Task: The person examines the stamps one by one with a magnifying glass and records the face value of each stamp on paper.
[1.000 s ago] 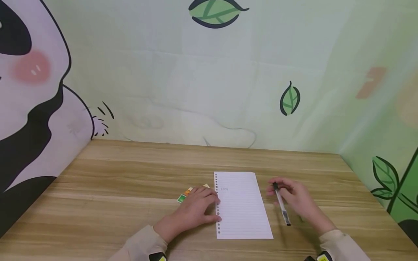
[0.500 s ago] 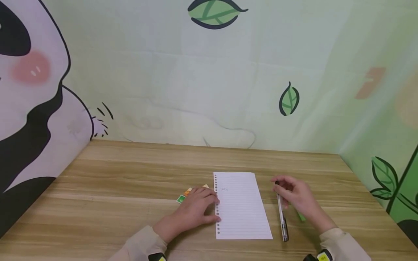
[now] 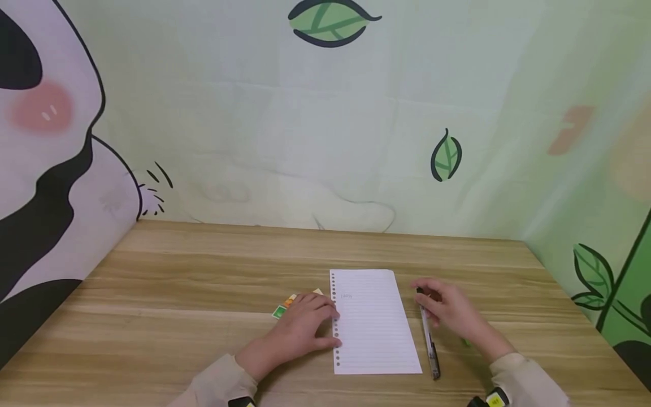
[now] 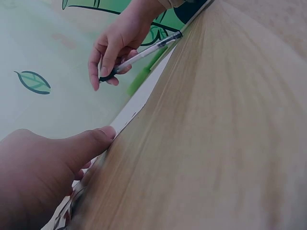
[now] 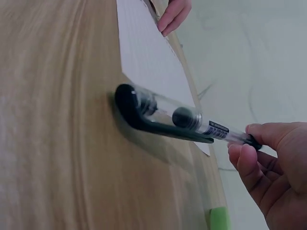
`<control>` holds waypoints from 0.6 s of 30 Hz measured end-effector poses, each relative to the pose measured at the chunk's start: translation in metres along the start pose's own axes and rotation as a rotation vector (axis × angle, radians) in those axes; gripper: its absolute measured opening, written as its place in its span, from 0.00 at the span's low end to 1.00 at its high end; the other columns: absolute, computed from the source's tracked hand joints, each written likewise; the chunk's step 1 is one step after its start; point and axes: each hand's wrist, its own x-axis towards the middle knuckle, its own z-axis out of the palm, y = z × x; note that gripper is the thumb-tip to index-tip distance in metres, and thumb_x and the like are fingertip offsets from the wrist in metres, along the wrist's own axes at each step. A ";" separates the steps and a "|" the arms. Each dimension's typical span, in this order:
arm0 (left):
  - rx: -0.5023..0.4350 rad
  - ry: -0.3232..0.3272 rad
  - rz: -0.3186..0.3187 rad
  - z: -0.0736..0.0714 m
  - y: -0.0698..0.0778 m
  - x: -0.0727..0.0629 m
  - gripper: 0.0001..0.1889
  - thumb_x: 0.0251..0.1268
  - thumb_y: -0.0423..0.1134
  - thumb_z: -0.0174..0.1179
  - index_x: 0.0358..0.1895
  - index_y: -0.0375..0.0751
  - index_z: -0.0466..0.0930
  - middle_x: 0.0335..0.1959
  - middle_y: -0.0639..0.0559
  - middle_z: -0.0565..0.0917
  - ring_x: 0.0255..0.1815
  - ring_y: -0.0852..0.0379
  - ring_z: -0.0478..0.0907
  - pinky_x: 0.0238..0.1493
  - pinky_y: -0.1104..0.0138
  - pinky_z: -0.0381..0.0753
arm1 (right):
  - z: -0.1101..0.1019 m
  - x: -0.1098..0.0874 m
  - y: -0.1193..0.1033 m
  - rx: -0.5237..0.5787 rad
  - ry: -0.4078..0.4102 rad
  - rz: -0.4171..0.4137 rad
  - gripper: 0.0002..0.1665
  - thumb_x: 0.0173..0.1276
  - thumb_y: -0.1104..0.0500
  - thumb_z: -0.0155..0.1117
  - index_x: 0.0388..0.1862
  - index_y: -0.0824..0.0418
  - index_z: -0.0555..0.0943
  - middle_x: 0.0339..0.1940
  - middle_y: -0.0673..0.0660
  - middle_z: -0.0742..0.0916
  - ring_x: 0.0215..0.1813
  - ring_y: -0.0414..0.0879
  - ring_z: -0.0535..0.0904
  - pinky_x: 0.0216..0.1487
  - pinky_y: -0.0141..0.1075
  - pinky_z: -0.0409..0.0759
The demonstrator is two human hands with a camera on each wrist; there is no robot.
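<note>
A lined loose-leaf sheet (image 3: 373, 333) with punched holes down its left edge lies on the table, with faint handwriting near its top left. My left hand (image 3: 303, 323) rests at that holed edge, thumb and fingertips on the paper. To the right of the sheet, my right hand (image 3: 454, 311) pinches a clear-barrelled gel pen (image 3: 428, 336) by its dark far end, between thumb and fingers. In the right wrist view the black clip end of the pen (image 5: 168, 117) points away from the hand, close over the wood. Small coloured picture cards (image 3: 280, 311) stick out from behind the left hand.
A green object (image 5: 219, 218) lies on the table beneath the right wrist, mostly hidden by it in the head view. The wooden tabletop (image 3: 178, 271) meets a wall hanging (image 3: 315, 113) printed with leaves and a panda at the back and sides.
The pen has swung so its clip end points toward the near table edge, low over the wood. The right hand has shifted slightly left. The left hand and sheet stay in place.
</note>
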 end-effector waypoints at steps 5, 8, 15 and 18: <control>0.006 0.000 0.000 0.000 0.000 -0.001 0.22 0.54 0.57 0.67 0.47 0.47 0.81 0.51 0.55 0.80 0.59 0.54 0.73 0.65 0.56 0.68 | 0.006 0.005 0.004 -0.045 0.004 0.025 0.24 0.69 0.65 0.57 0.64 0.67 0.70 0.27 0.56 0.79 0.18 0.38 0.71 0.17 0.31 0.75; 0.004 -0.004 -0.002 0.000 0.001 0.000 0.22 0.54 0.57 0.67 0.47 0.47 0.81 0.51 0.55 0.80 0.59 0.54 0.73 0.65 0.56 0.68 | 0.009 0.007 0.006 -0.031 0.004 0.052 0.28 0.69 0.65 0.59 0.67 0.65 0.66 0.28 0.57 0.79 0.18 0.38 0.71 0.18 0.32 0.76; -0.007 -0.008 -0.002 0.000 0.001 0.000 0.21 0.55 0.56 0.67 0.46 0.47 0.81 0.51 0.55 0.80 0.59 0.54 0.73 0.65 0.56 0.68 | 0.010 0.010 0.008 0.012 0.023 0.126 0.26 0.67 0.63 0.61 0.60 0.70 0.64 0.30 0.59 0.83 0.18 0.40 0.71 0.18 0.32 0.74; -0.001 -0.001 0.003 0.000 0.001 0.000 0.21 0.55 0.56 0.67 0.46 0.47 0.81 0.51 0.55 0.80 0.59 0.55 0.73 0.65 0.56 0.68 | 0.012 0.010 0.007 -0.002 0.040 0.136 0.24 0.67 0.63 0.62 0.57 0.72 0.67 0.32 0.59 0.84 0.18 0.40 0.72 0.19 0.32 0.74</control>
